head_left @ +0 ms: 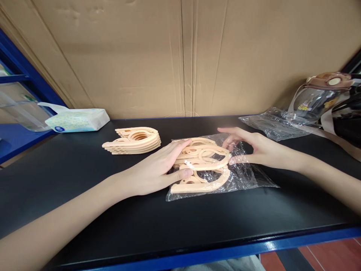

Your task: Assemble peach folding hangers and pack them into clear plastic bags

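Several beige folding hangers point(214, 165), folded up, lie inside a clear plastic bag point(251, 177) on the black table. My left hand point(153, 167) holds the bag's left side, its thumb on the front hangers and its fingers over the ones behind. At the bag's right, my right hand point(259, 148) has its fingers and thumb apart; the thumb tip is by the curved ends of the hangers, and some fingers are partly hidden behind the bag. A neat stack of the same hangers point(135, 141) sits outside the bag, behind my left hand.
A tissue pack point(79, 119) lies at the back left, near a clear container point(25, 107) by the blue frame. Another clear plastic bag point(276, 122) and a strapped drinking bottle point(318, 98) are at the back right. Cardboard point(135, 56) stands behind the black table point(135, 229).
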A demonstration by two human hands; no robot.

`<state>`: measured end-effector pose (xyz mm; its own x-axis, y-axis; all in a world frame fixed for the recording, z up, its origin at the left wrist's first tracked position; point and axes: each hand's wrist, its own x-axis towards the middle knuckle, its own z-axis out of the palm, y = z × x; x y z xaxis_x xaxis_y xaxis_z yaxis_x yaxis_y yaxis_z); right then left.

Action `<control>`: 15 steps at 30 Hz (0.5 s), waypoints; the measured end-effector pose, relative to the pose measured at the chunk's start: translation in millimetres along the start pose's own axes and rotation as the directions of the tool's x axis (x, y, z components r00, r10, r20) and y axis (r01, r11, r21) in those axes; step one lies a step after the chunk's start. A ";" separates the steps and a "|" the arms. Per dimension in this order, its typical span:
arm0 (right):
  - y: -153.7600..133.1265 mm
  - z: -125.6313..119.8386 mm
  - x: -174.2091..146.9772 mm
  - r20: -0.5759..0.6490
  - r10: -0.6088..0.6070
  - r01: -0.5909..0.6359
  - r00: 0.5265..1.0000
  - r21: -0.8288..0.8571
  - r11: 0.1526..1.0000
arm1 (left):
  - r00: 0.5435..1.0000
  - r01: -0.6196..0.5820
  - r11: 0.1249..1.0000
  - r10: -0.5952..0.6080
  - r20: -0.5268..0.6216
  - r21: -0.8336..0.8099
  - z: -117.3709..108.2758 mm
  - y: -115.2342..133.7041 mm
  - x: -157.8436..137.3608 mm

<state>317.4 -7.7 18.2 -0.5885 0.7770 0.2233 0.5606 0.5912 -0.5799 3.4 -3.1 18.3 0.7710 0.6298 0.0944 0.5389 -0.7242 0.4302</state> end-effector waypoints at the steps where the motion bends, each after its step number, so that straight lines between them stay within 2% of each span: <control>1: -1.0 2.9 0.5 -0.011 -0.010 0.010 1.000 0.007 1.000 | 1.000 -0.001 1.000 0.001 -0.005 0.002 0.4 -0.1 0.1; 7: -6.1 15.8 1.8 -0.083 -0.026 0.023 0.996 -0.041 0.999 | 0.999 -0.016 1.000 0.017 -0.032 0.021 0.9 0.4 -0.6; 15: -5.2 19.8 2.2 -0.133 0.008 -0.008 0.991 0.005 1.000 | 1.000 -0.016 1.000 0.016 -0.025 0.014 1.8 -1.0 0.0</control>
<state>301.7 -13.3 6.2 -0.5012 0.8038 0.3205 0.5625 0.5841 -0.5852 3.5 -2.9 16.2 0.7708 0.6250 0.1235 0.5314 -0.7377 0.4164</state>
